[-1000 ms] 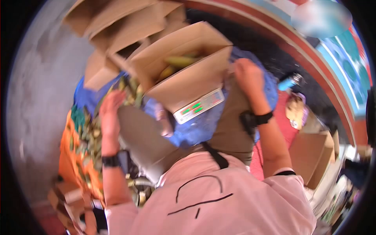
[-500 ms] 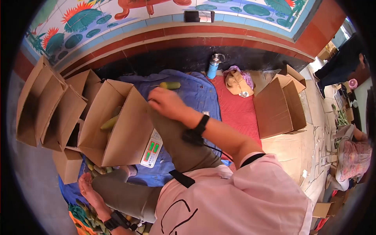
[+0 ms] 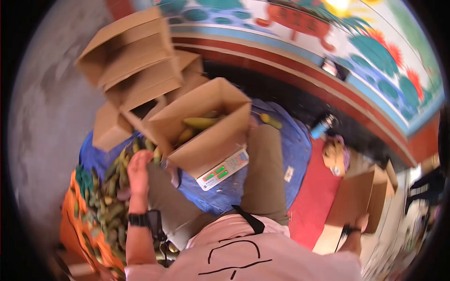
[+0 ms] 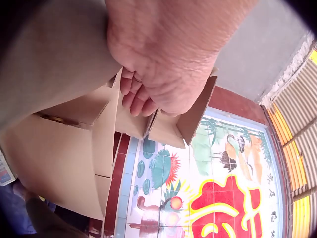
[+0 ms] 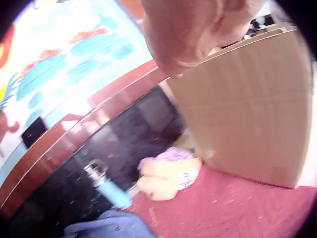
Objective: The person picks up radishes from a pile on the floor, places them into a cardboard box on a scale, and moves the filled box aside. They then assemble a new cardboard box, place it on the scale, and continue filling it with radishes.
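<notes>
My left hand [image 3: 138, 171] rests by the left knee, its fingers loosely bent and holding nothing; the left wrist view shows its palm [image 4: 168, 64]. My right hand [image 3: 361, 222] is far out to the right, gripping the rim of a cardboard box [image 3: 354, 201]. In the right wrist view that hand covers the box's top corner, its fingertips hidden. Between the knees, another open cardboard box [image 3: 211, 145] holds several yellow-green cucumbers [image 3: 199, 123]. It sits on a digital scale [image 3: 222, 169] with green lit figures.
More open cardboard boxes [image 3: 136, 61] are stacked at the back left. Loose cucumbers [image 3: 110, 206] lie heaped on orange cloth at the left. One cucumber [image 3: 271, 121] lies on the blue cloth [image 3: 300, 126]. A blue bottle [image 3: 322, 127] and a cap [image 3: 335, 157] are near the wall.
My right hand has left the right knee and reached out to the box on the right. My left hand stays by the left knee. The head view has swung round.
</notes>
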`<state>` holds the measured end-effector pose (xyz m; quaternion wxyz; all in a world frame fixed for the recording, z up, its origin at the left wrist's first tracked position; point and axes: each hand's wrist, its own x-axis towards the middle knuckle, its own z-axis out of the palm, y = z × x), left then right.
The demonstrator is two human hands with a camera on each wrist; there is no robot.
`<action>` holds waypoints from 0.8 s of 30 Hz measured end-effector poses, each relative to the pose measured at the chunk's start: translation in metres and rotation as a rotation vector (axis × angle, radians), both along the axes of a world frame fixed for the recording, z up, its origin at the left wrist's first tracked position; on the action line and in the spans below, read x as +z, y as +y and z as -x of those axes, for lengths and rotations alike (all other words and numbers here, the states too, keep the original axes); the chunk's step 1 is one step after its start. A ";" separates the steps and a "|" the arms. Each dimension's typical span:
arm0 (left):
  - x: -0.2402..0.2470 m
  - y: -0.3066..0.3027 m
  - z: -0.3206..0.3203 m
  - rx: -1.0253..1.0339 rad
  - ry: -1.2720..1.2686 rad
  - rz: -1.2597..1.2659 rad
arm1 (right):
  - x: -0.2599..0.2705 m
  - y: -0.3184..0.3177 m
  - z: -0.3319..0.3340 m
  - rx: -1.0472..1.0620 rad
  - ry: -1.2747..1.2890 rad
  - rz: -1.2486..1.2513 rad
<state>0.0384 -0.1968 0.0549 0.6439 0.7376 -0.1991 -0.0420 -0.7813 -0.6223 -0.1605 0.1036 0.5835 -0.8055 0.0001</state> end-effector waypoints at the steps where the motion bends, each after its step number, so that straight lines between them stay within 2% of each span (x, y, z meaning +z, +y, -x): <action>1: 0.001 -0.004 0.000 0.000 -0.006 -0.041 | 0.004 0.002 -0.004 0.097 -0.031 -0.109; 2: 0.001 -0.005 -0.001 -0.032 -0.060 -0.069 | 0.041 0.017 -0.053 0.013 -0.247 -0.095; 3: -0.002 -0.010 0.000 0.012 -0.007 -0.034 | 0.030 0.007 -0.052 -0.080 -0.345 -0.090; 5: -0.001 -0.014 -0.003 0.004 -0.036 -0.060 | 0.012 -0.013 -0.036 0.560 0.168 -0.216; 7: 0.003 -0.017 0.002 -0.020 -0.039 -0.045 | 0.012 -0.024 -0.054 0.375 -0.148 -0.138; 9: -0.008 -0.015 -0.002 -0.055 -0.032 -0.005 | 0.018 -0.022 -0.072 0.516 -0.167 -0.036; 11: -0.002 -0.015 0.002 -0.027 -0.064 -0.039 | 0.065 0.002 -0.134 0.191 -0.413 -0.074; 12: -0.002 -0.016 0.003 -0.040 -0.091 -0.060 | 0.070 0.009 -0.144 0.204 -0.414 -0.064; 15: -0.001 -0.017 0.005 -0.039 -0.087 -0.070 | 0.083 0.024 -0.165 0.009 -0.913 -0.029; 17: -0.001 -0.017 0.004 -0.032 -0.182 -0.108 | 0.085 0.032 -0.168 -0.127 -1.230 -0.031; 18: 0.000 -0.016 0.005 -0.066 -0.163 -0.107 | 0.107 0.042 -0.193 -0.071 -1.117 -0.047; 21: 0.006 -0.012 0.009 -0.059 -0.239 -0.139 | 0.104 0.040 -0.202 0.029 -1.067 0.018; 22: 0.004 -0.011 0.010 -0.035 -0.225 -0.143 | 0.092 0.026 -0.185 0.051 -1.055 0.003; 24: 0.000 -0.010 0.009 -0.049 -0.271 -0.095 | 0.074 0.002 -0.158 0.719 -0.095 -0.020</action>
